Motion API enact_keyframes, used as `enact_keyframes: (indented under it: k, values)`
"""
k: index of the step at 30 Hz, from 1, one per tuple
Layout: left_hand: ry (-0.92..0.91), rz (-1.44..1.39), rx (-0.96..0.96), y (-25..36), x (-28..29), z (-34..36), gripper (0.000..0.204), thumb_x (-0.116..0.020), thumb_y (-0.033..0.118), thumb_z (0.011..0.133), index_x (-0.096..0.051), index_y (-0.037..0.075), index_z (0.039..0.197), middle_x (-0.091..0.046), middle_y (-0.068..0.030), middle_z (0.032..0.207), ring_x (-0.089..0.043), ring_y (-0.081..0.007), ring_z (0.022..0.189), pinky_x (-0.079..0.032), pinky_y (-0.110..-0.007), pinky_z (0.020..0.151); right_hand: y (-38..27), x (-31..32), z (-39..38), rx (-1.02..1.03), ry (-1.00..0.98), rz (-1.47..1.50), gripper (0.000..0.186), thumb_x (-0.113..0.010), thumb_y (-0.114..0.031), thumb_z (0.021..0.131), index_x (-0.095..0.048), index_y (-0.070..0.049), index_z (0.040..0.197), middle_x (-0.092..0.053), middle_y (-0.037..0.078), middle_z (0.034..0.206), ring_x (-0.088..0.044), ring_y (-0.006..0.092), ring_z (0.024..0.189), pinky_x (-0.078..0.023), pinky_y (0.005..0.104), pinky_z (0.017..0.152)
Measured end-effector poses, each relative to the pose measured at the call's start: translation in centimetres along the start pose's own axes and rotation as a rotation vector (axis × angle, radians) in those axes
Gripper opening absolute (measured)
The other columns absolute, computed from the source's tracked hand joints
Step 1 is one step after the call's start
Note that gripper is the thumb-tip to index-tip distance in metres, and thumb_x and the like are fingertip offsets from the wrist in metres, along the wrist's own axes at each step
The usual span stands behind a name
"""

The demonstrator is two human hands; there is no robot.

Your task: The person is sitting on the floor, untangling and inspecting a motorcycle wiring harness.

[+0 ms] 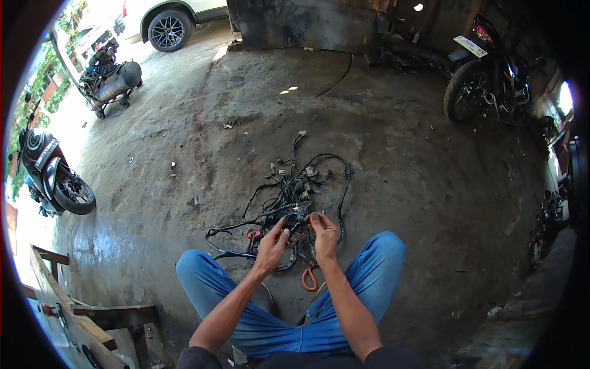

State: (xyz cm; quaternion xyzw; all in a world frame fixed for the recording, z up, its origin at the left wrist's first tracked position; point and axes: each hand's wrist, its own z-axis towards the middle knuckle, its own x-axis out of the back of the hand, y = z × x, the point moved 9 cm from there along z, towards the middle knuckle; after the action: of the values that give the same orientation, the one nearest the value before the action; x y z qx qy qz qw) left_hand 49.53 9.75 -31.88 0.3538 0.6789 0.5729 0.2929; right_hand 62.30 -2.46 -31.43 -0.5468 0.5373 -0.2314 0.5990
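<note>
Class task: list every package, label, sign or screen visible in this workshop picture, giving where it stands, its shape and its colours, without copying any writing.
Number plate: on the rear of the black motorcycle at upper right; pale rectangle, tilted.
No packages, signs or screens can be made out elsewhere.

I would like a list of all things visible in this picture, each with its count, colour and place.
tangled black wire harness with small connectors: one, black, on the concrete floor between the knees
orange-handled tool: one, orange, floor below the harness
concrete floor: one, grey, stained
motorcycles: two, dark, far left and upper right
tank on a wheeled cart: one, grey, upper left
white car: one, top edge
wooden frame: one, brown, lower left
left hand, right hand: both on the harness wires
</note>
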Motion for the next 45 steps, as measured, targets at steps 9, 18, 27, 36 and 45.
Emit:
enact_keyframes:
  k: [9,18,27,36,45]
  values:
    - [-0.115,-0.007,0.2,1.9,-1.2,-0.2,0.036,-0.067,0.03,0.101,-0.069,0.0,0.121,-0.069,-0.0002,0.092,-0.057,-0.0052,0.083,-0.043,-0.022,0.073,2.5,1.3,0.6,-0.269,0.074,0.407,0.016,-0.056,-0.027,0.106,-0.061,-0.014,0.097,-0.059,-0.003,0.083,-0.058,0.0088,0.077,-0.05,0.0281,0.073]
    - [-0.006,-0.25,0.232,-0.3,0.4,-0.4,0.031,-0.066,0.039,0.1,-0.069,0.008,0.097,-0.044,0.0092,0.064,-0.031,-0.0014,0.053,-0.022,-0.022,0.049,9.0,2.0,-0.6,-0.601,0.187,0.559,0.019,-0.056,-0.027,0.105,-0.059,-0.01,0.096,-0.059,0.001,0.08,-0.062,0.0217,0.079,-0.056,0.0456,0.082]
    - [-0.141,-0.584,0.411,0.6,0.2,-1.3,0.049,-0.039,0.048,0.109,-0.065,0.01,0.126,-0.031,0.0079,0.055,-0.024,-0.0058,0.045,-0.02,-0.026,0.044,12.5,-3.0,-5.2,-0.924,-0.285,0.233,0.019,-0.061,-0.025,0.1,-0.066,-0.008,0.108,-0.07,0.008,0.1,-0.069,0.0234,0.09,-0.058,0.045,0.091]
    - [-0.004,-0.331,0.307,0.0,0.4,-1.3,0.042,-0.054,0.03,0.107,-0.05,0.014,0.146,-0.067,-0.0028,0.077,-0.052,-0.0045,0.053,-0.039,-0.021,0.047,14.8,-2.7,-8.7,-1.003,-0.323,0.015,0.029,-0.051,-0.03,0.102,-0.057,-0.006,0.118,-0.065,0.012,0.106,-0.07,0.0293,0.096,-0.062,0.0479,0.085]
    - [0.08,-0.006,-0.035,1.1,0.9,-1.0,0.023,-0.059,0.016,0.105,-0.069,0.003,0.121,-0.072,0.0005,0.094,-0.053,-0.0044,0.069,-0.04,-0.021,0.061,-4.0,-3.7,-3.8,0.247,-0.217,-0.771,0.024,-0.065,-0.012,0.095,-0.068,-0.002,0.117,-0.062,0.009,0.107,-0.067,0.0235,0.091,-0.056,0.0356,0.078]
